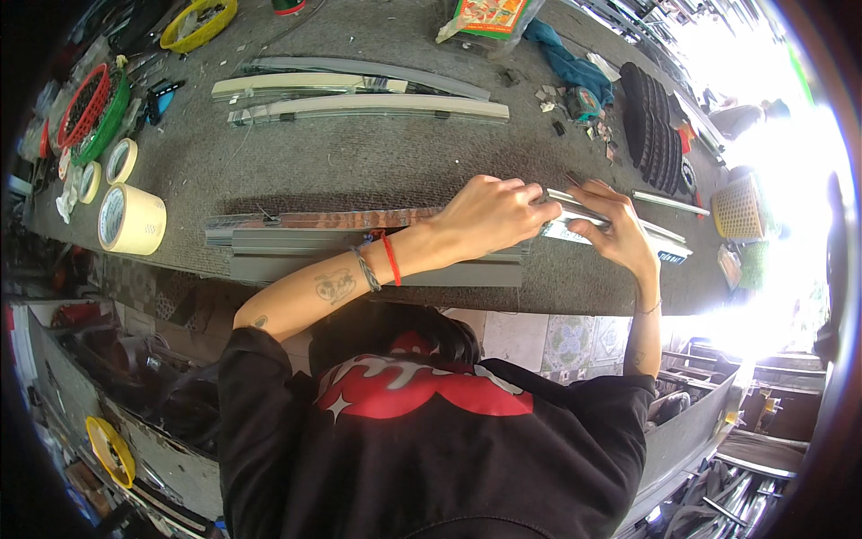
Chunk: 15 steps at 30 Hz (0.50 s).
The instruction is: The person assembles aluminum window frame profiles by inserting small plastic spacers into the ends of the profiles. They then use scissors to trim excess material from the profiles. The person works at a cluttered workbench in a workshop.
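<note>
Left hand [489, 216] lies curled over a long grey metal profile [377, 256] near the front edge of the rough grey bench [359, 162]. Right hand [615, 229] pinches the profile's ridged end, fingers bent.

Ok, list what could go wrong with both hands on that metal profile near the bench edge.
1. The left hand and right hand are bare on the metal profile; its cut ends and edges might nick the fingers.
2. The long grey profiles lie along the bench edge; a push could tip them off.
3. Small scraps litter the bench and may scratch the work.
</note>
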### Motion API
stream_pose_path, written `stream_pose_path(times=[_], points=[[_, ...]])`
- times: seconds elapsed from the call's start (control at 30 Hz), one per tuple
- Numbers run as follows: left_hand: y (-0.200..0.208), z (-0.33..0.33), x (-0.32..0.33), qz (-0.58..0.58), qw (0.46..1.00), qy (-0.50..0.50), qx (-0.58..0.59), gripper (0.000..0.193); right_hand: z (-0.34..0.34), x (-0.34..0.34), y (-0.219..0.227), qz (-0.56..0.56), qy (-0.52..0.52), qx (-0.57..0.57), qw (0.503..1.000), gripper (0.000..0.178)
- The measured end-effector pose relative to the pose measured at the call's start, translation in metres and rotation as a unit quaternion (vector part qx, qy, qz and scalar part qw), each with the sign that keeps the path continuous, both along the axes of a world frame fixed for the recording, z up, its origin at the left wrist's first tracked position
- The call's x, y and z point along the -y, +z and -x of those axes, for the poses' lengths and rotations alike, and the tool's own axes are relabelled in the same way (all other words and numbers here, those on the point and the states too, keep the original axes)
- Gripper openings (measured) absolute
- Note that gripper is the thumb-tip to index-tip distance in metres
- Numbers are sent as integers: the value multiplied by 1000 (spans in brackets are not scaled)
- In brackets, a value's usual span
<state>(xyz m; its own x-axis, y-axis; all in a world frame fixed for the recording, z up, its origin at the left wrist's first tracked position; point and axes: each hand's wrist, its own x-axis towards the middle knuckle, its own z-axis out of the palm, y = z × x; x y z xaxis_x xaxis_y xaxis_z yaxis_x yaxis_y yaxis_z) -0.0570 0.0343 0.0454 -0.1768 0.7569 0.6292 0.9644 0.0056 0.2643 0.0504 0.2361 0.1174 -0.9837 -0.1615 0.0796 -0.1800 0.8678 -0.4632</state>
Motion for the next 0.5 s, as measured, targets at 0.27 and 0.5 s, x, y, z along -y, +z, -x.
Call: stream_pose_path(times=[0.27,0.5], points=[[4,9,40,54,978,-18,199,38,-1,5,-10,-43,9,-31,999,51],[9,17,85,114,977,31,178,38,2,25,-13,-85,25,-50,995,51]])
